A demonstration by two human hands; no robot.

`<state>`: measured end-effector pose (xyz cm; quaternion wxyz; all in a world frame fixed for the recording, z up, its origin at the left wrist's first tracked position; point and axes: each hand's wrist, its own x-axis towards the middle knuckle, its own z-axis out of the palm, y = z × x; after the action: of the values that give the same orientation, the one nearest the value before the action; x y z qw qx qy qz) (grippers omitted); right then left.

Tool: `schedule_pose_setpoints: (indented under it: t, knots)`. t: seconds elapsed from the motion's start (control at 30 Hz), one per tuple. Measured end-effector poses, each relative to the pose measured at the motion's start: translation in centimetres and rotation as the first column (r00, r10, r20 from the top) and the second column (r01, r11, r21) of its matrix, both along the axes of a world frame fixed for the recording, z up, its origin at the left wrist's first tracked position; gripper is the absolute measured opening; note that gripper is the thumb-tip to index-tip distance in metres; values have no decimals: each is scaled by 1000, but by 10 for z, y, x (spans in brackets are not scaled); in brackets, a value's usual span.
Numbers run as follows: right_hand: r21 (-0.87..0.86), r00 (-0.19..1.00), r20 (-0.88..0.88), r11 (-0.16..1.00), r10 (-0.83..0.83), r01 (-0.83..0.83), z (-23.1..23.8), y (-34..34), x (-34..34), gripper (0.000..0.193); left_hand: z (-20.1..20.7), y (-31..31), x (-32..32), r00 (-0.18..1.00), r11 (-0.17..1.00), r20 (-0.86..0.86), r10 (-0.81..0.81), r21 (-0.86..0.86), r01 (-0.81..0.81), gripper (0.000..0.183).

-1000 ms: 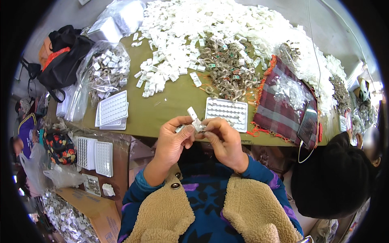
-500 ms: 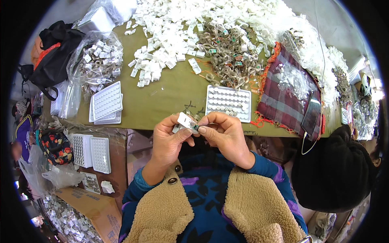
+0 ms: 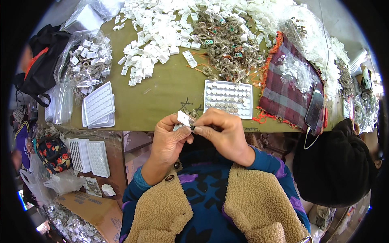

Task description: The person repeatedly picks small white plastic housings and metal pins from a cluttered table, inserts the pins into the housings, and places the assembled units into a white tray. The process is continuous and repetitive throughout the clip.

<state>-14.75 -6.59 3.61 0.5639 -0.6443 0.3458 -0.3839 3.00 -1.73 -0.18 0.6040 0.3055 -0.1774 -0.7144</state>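
Between my hands, over the table's near edge, is a small white plastic case (image 3: 184,118) with a bundle of thin wire trailing from its far side. My left hand (image 3: 167,139) pinches the case between thumb and fingers. The thumb and forefinger of my right hand (image 3: 221,131) press together at the right side of the case, on a small dark part too hidden to name. Just beyond my right hand lies a white tray (image 3: 249,88) of round, button-like cells, some pale and some silvery.
White cases (image 3: 139,60) and tangled wire bundles (image 3: 231,48) heap the far side of the green table (image 3: 162,97). Stacked empty trays (image 3: 98,106) and a bag of cases (image 3: 87,60) lie left. At right are a plaid cloth (image 3: 283,95), a phone (image 3: 314,110) and a black padded thing (image 3: 334,168).
My right hand has turned, its fingers curling further over the case. The left keeps its pinch. The whole view has shifted slightly.
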Motion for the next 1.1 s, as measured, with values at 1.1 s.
schedule_pose_setpoints:
  t: [1.1]
  knots:
    - [-219, 992, -54, 970, -116, 102, -3, 26, -10, 9, 18, 14, -16, 877, 922, 430, 215, -385, -37, 22]
